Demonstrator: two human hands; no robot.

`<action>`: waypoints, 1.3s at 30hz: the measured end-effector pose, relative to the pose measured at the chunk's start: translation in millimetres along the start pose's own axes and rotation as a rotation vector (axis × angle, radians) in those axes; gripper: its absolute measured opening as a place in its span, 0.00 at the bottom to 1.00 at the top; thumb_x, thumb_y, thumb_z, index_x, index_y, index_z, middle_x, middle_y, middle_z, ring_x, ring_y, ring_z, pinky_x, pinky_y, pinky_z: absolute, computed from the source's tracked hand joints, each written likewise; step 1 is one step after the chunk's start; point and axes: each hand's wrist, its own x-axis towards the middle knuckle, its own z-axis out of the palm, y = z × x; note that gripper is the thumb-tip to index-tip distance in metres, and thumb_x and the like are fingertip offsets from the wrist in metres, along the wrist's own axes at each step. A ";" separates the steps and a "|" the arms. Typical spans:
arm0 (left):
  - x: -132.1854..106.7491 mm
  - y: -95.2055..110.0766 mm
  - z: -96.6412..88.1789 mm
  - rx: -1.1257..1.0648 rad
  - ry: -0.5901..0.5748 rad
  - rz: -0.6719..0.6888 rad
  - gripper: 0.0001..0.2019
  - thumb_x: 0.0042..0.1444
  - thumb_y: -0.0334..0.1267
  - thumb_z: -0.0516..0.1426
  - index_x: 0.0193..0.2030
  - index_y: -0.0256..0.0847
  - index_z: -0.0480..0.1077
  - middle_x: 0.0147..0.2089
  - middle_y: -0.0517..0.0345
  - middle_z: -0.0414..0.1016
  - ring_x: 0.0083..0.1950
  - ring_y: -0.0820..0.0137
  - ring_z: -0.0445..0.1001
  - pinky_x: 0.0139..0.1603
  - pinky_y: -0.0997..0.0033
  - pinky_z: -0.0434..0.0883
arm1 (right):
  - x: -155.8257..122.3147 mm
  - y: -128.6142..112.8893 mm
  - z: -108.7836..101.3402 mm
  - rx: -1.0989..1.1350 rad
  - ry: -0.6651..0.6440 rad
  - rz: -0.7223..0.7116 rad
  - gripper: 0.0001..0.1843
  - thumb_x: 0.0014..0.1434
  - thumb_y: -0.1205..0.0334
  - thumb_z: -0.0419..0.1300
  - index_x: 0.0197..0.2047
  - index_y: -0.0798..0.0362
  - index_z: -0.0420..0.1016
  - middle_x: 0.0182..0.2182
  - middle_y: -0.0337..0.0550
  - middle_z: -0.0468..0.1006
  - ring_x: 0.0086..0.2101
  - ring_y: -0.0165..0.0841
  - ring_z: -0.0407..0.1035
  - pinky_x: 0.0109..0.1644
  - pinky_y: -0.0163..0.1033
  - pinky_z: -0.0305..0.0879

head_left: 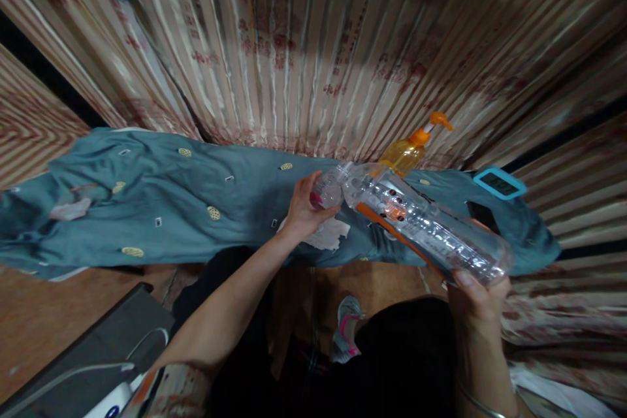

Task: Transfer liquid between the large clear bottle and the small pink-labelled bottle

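One long, glossy, clear plastic bottle tilts over the creased, cloth-draped teal bench, its rounded base in the right grip. The left grip holds one small, clear, rounded vessel by the bottle's mouth; whether they touch is unclear. Nearby: one crumpled white tissue, one orange-topped pump, one blue-rimmed rectangular clock.

The large bottle is clear and orange, the cloth patterned teal.
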 end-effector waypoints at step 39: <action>-2.0 1.2 -2.2 -0.023 0.006 0.018 0.42 0.44 0.40 0.79 0.67 0.47 0.72 0.62 0.48 0.79 0.65 0.49 0.78 0.69 0.42 0.76 | 0.8 0.2 0.9 -0.017 0.023 -0.021 0.51 0.47 0.42 0.77 0.72 0.46 0.73 0.61 0.51 0.78 0.53 0.47 0.75 0.63 0.55 0.72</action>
